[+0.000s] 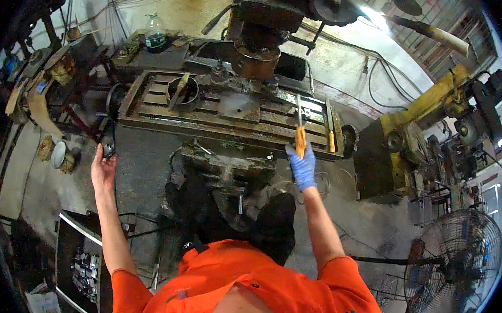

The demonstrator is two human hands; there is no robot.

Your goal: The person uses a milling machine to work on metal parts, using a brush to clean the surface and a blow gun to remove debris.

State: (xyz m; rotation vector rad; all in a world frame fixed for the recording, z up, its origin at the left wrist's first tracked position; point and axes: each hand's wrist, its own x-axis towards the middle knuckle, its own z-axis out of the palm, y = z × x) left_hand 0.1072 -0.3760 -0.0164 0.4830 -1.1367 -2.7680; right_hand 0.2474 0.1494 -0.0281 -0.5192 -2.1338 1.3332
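Observation:
Out to the left, my bare left hand (105,166) has its fingers closed on a small dark metal part (109,151), whose exact kind I cannot make out. My right hand (302,166), in a blue glove, grips a file by its orange handle (301,142). The file's metal blade points away from me, over the right side of the slotted milling machine table (189,123). Beside it on that table lies a second file with a yellow handle (331,142). A round metal pot (193,89) with a brush (179,90) across it stands on the table's left part.
The machine's spindle head (257,52) hangs over the table's middle. A bin of metal parts (84,273) stands low at left. On the right are a large caged fan (453,266) and a yellow machine (421,101). A plastic bottle (155,33) stands at the back left.

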